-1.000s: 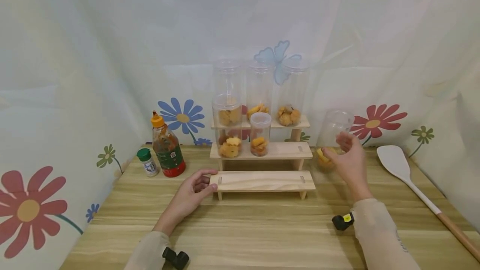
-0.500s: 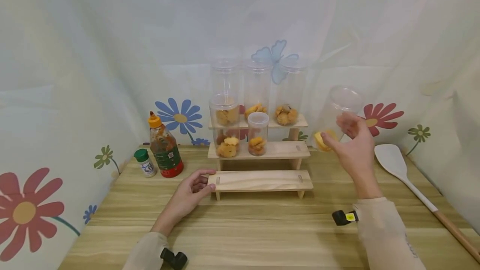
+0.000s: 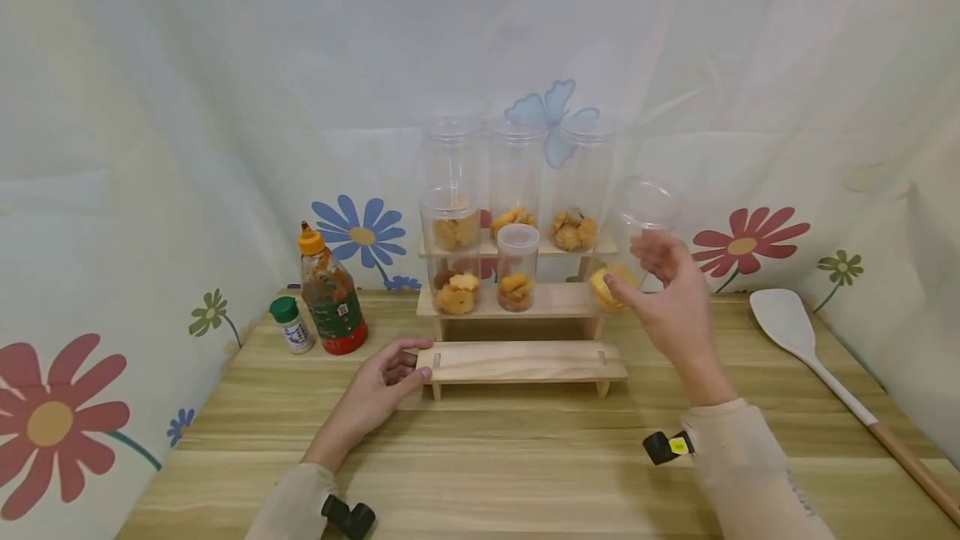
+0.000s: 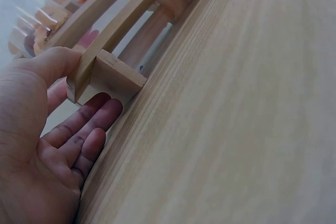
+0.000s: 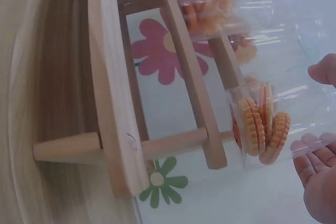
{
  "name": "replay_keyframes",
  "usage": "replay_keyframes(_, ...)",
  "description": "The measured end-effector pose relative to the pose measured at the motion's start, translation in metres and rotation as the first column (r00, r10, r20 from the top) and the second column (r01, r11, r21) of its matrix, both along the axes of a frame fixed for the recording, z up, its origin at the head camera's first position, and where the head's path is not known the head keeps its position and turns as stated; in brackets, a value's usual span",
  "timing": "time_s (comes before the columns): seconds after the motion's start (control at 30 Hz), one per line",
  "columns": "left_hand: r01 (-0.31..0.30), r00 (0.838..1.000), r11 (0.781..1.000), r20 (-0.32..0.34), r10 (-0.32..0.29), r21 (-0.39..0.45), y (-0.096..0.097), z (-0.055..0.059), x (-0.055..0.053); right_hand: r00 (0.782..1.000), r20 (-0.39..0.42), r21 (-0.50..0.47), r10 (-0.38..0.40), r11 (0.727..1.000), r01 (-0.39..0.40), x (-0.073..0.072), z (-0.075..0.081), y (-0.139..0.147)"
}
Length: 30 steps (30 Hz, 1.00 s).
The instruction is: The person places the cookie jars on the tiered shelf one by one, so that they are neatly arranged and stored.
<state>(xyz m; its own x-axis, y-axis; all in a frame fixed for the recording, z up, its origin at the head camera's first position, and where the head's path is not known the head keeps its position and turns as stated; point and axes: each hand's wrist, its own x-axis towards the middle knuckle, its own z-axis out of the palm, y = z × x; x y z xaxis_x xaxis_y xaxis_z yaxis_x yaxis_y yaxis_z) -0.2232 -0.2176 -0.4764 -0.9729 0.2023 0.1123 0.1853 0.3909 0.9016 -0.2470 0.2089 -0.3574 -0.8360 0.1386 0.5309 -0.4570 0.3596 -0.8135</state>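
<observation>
My right hand [image 3: 678,307] holds a tall clear jar [image 3: 649,208] between thumb and fingers. The jar leans slightly, and round sandwich biscuits [image 5: 257,129] lie in its bottom. It is at the right end of the middle tier [image 3: 558,298] of a three-tier wooden rack; whether it touches the tier I cannot tell. With my left hand [image 3: 375,386] I grip the left end of the rack's bottom tier [image 3: 525,362]; in the left wrist view the other fingers [image 4: 86,124] curl loosely beneath. A tall biscuit jar [image 3: 453,261] and a short one [image 3: 517,269] stand on the middle tier.
Three tall biscuit jars [image 3: 517,169] stand on the top tier. To the left are a sauce bottle [image 3: 332,290] and a green-capped shaker [image 3: 291,325]. A white spatula with a wooden handle [image 3: 813,352] lies at the right. A flowered curtain [image 3: 675,40] hangs behind.
My right hand lifted the jar off the table at the right, then carried it left to the middle tier's right end. My left hand stayed on the bottom tier.
</observation>
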Motion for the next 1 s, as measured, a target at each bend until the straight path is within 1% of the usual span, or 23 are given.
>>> replay_keyframes(0.27,0.002,1.000,1.000,-0.002,-0.002,0.009,-0.002,-0.001,-0.001,0.999,-0.004,-0.012,0.032,0.999,-0.032,-0.004,-0.008,-0.015)
replay_keyframes(0.57,-0.002,1.000,1.000,0.000,0.002,0.007,0.000,0.000,0.001,0.997,0.016,-0.016,0.078,0.997,-0.077,-0.005,-0.017,-0.029)
replay_keyframes(0.7,-0.006,1.000,1.000,0.003,0.006,0.006,0.002,0.001,0.001,0.998,0.021,0.024,0.066,0.998,-0.066,-0.006,-0.023,-0.033)
replay_keyframes(1.0,-0.010,1.000,1.000,0.001,0.010,0.011,0.002,0.003,0.003,0.999,0.038,0.092,0.001,0.996,-0.004,-0.009,-0.033,-0.039)
